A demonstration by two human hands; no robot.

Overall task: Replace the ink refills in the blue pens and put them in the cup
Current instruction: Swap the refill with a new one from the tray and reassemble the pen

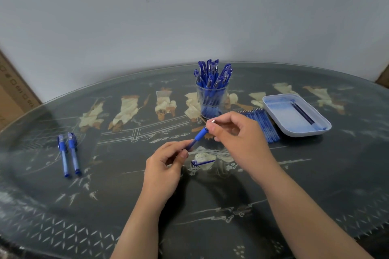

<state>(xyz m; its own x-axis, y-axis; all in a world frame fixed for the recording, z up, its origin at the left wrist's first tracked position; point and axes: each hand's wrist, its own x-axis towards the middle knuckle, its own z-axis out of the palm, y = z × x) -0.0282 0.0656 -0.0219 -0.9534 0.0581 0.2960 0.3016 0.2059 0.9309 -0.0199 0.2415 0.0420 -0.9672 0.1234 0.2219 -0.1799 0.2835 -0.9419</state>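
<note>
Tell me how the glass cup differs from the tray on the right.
The cup is clear glass, tall and round; the tray is opaque pale blue, shallow and rectangular. The cup is packed with blue pens standing upright; the tray holds two dark refills lying flat. Both rest on the table.

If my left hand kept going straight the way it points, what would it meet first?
Probably your right hand, which pinches the far end of the pen that the left hand grips; the cup stands beyond it.
</note>
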